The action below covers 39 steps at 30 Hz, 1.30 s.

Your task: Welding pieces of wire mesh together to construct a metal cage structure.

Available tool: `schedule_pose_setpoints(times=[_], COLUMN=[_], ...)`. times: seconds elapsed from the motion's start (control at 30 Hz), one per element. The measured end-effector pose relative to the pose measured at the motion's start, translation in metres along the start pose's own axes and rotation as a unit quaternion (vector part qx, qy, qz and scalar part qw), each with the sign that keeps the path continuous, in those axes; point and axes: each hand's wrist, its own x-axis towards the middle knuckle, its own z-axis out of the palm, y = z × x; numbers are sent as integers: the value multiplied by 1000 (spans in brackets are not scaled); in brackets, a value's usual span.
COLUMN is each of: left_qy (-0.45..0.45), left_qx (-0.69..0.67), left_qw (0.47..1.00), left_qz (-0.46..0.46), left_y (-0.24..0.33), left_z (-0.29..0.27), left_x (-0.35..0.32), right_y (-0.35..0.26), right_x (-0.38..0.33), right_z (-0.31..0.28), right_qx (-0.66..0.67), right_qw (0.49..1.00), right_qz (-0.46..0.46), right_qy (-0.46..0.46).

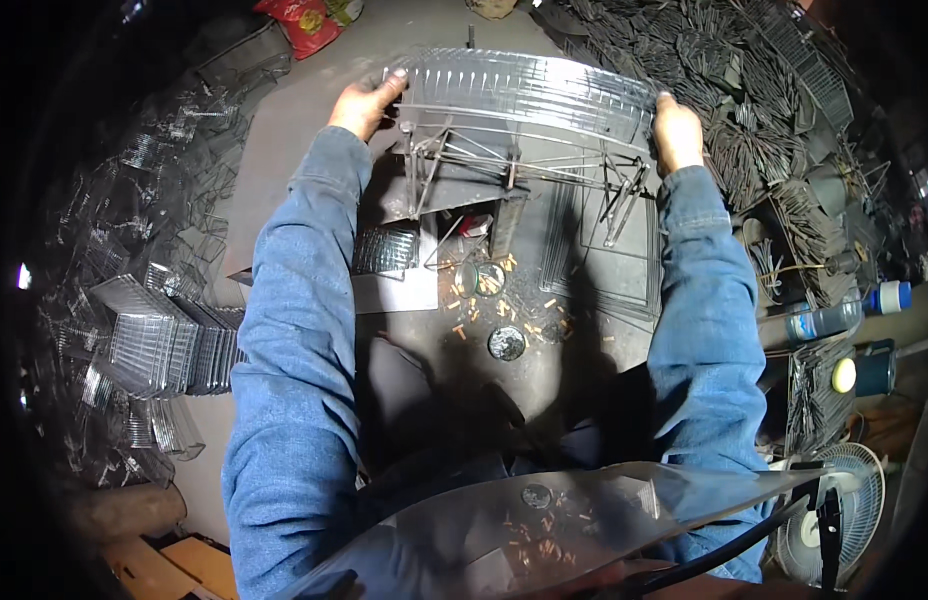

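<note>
Both my arms, in blue denim sleeves, reach forward over a dark workbench [544, 370]. My left hand [364, 103] grips the left end of a long wire mesh panel [529, 92], and my right hand [676, 132] grips its right end. The panel bows upward between them. It lies across a metal jig frame [514, 165] of welded rods fixed to the bench. A clear face visor [544, 530] hangs at the lower edge of the view.
Stacks of bent wire mesh baskets [154, 340] pile up at the left. Heaps of dark wire pieces [744, 110] fill the right. Short cut stubs [504, 315] litter the bench. A plastic bottle [834, 318], a small fan [844, 500] and a red bag [304, 20] sit around.
</note>
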Motion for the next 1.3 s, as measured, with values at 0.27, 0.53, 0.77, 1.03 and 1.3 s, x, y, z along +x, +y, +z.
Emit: schedule_pose_setpoints(times=[0.27, 0.53, 0.77, 1.03, 1.3], left_qy=[-19, 95, 27, -218, 15], left_qx=[-143, -40, -23, 262, 362], left_qw=[989, 986, 991, 939, 839], left_qz=[43, 132, 129, 47, -406], left_y=[-34, -16, -1, -146, -348], left_z=[26, 55, 64, -196, -142], left_x=[-79, -121, -177, -449, -680], right_y=[32, 28, 11, 54, 97], right_x=[-18, -149, -235, -186, -147], right_z=[-18, 1, 65, 53, 43], right_qx=[-8, 63, -53, -87, -152], right_qw=[992, 975, 934, 944, 945], right_qz=[-124, -214, -291, -259, -208], right_qy=[22, -25, -201, -185, -201])
